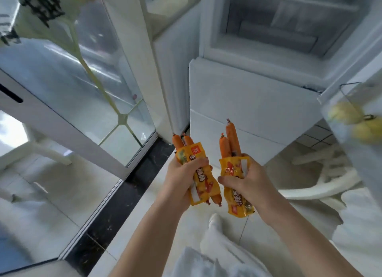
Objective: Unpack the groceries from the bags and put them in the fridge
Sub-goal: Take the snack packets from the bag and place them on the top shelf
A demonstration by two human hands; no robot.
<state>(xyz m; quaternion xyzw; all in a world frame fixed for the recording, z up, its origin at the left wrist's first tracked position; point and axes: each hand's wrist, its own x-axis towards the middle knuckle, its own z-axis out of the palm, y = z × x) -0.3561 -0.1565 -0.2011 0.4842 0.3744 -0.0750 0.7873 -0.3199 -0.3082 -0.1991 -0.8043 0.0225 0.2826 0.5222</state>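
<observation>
Fridge first, since we place everything else against it: it stands ahead of us with its upper compartment open, and the shelves we can see inside look bare, though the view is soft and the far corners are hard to read. Below the open compartment the drawer fronts are shut. To the right of the fridge, its open door swings toward us, and the door shelf holds some yellow fruit, blurred, so we cannot say which kind. To the left of the fridge stands a glass sliding door. Low and right of the fridge, a white plastic chair sits on the tiled floor.

In front of the fridge, well short of its shelves, we hold the groceries. Our left hand is clenched around one yellow sausage pack, orange sausage ends poking out top and bottom. Our right hand grips a second sausage pack the same way, its sausages standing upward. The two packs are just beside each other, apart.

We judge the task is partly done: the fruit seems stowed, these two packs are out of the bags but not yet inside. No bags are in view, so we cannot tell how much is left to unpack.
</observation>
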